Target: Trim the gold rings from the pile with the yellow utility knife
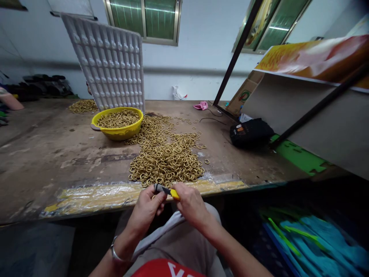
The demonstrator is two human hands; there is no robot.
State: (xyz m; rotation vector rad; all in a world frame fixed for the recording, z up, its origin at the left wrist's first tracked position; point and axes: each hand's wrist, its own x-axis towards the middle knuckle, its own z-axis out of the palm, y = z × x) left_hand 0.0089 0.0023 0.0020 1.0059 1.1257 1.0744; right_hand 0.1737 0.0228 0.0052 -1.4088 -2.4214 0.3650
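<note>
At far left on the worktable (72, 154), 1 small heap of brass-coloured rings (82, 105) lies behind 1 yellow basin (119, 134), which is filled with similar rings. A pale ribbed panel (115, 69) stands upright behind the basin. The left hand (148, 207) is at the table's near edge, fingers curled in and thumb tip near a grey-and-black wrap (157, 187) on 1 finger; whether it grasps a ring, I cannot tell. The main ring pile (170, 159) lies loose just beyond both hands. A yellow-and-black tool (175, 194) points left, its dark end at the left fingertips. The right hand (191, 204) has its fingers closed around the yellow part. Farther right are 1 pink cloth (201, 105) and 1 black bag (251, 132).
</note>
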